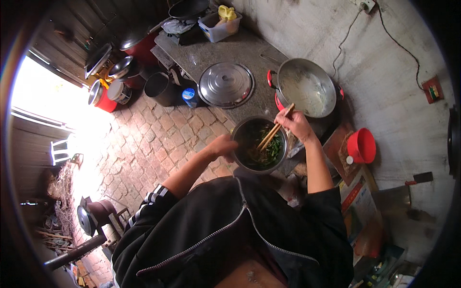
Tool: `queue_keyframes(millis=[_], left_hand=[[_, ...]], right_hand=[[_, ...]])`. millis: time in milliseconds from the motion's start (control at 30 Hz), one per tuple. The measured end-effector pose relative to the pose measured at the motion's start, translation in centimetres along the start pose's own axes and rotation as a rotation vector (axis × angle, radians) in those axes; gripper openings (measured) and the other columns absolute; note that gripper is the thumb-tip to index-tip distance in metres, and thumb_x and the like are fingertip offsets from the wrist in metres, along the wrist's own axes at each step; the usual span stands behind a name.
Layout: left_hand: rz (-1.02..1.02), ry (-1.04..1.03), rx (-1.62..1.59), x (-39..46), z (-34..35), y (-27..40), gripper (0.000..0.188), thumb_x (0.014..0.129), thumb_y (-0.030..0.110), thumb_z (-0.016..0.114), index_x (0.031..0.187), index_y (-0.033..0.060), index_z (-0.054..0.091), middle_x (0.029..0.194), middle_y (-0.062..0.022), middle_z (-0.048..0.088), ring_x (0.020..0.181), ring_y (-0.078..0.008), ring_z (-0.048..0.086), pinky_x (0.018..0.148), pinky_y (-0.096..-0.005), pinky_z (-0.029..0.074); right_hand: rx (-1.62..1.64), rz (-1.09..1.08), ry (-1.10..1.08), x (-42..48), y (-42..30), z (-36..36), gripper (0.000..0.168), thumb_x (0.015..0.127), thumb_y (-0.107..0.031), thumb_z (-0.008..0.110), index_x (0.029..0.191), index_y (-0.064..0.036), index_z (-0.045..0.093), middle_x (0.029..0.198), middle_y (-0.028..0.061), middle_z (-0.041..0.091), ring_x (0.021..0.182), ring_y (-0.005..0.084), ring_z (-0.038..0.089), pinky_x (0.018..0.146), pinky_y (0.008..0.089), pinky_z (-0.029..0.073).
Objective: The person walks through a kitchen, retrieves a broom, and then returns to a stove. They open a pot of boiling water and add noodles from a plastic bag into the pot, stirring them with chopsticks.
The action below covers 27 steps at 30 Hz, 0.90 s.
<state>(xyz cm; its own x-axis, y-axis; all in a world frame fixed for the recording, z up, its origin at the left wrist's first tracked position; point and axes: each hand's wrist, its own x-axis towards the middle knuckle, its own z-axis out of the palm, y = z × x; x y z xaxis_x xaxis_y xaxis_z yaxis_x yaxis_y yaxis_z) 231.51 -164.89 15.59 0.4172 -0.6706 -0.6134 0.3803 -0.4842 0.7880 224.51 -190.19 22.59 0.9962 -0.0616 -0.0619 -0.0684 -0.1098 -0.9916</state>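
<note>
A deep metal bowl point(252, 170) is in front of my torso, with chopped green vegetables point(275, 148) and a brownish mixture point(256, 155) inside. My left hand point(222, 145) grips the bowl at its left rim. In my right hand point(297, 124) is a pair of wooden chopsticks point(270, 136), their lower ends down in the mixture. Just beyond my right hand sits a wide metal pan point(306, 90) with red handles, holding cloudy, whitish liquid. A round, shiny metal lid point(225, 81) lies on the grey counter point(248, 48) to the pan's left.
A plastic bin point(220, 29) with a yellow jug stands on the counter's far end. On the brick floor point(158, 133) are a dark bucket point(158, 88) and a blue container point(189, 96). A red plastic container point(362, 145) sits at right, near the wall.
</note>
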Motion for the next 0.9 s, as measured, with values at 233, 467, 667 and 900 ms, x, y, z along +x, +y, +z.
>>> queue_keyframes(millis=[233,467,667,900], left_hand=[[-0.055,0.156,-0.156,7.5,-1.3,1.6,0.026,0.075,0.016,0.045,0.071,-0.0066,0.058,0.06,-0.0142,0.059,0.047,-0.0205,0.057,0.042,-0.0284,0.045],[-0.074,0.273,-0.346,12.2,-2.6,0.9,0.023,0.073,0.013,0.045,0.079,-0.0068,0.055,0.067,-0.0162,0.059,0.05,-0.023,0.057,0.045,-0.0293,0.048],[-0.166,0.311,-0.395,14.9,-6.4,-0.6,0.023,0.073,0.013,0.046,0.086,-0.0049,0.054,0.07,-0.0152,0.059,0.054,-0.0238,0.058,0.047,-0.03,0.049],[-0.198,0.331,-0.711,21.3,-13.7,1.3,0.014,0.073,0.011,0.046,0.077,-0.0009,0.052,0.071,-0.013,0.056,0.06,-0.0264,0.058,0.053,-0.0328,0.051]], right_hand=[[-0.682,-0.415,-0.073,1.6,-1.4,-1.5,0.006,0.075,-0.01,0.059,0.075,-0.004,0.059,0.069,0.0079,0.052,0.062,0.0214,0.054,0.055,0.0299,0.041],[0.076,-0.169,0.334,1.8,-0.7,-8.2,0.02,0.086,-0.019,0.05,0.088,-0.001,0.061,0.067,0.0017,0.053,0.06,0.0094,0.055,0.054,0.022,0.046],[0.012,-0.08,0.728,3.1,4.8,-14.1,0.021,0.087,-0.018,0.049,0.094,-0.001,0.059,0.082,0.0018,0.058,0.064,0.0089,0.056,0.059,0.0206,0.046],[-0.417,-0.112,0.588,12.9,15.0,-11.6,0.022,0.08,-0.012,0.055,0.102,-0.008,0.059,0.089,0.009,0.057,0.072,0.02,0.057,0.064,0.0281,0.045]])
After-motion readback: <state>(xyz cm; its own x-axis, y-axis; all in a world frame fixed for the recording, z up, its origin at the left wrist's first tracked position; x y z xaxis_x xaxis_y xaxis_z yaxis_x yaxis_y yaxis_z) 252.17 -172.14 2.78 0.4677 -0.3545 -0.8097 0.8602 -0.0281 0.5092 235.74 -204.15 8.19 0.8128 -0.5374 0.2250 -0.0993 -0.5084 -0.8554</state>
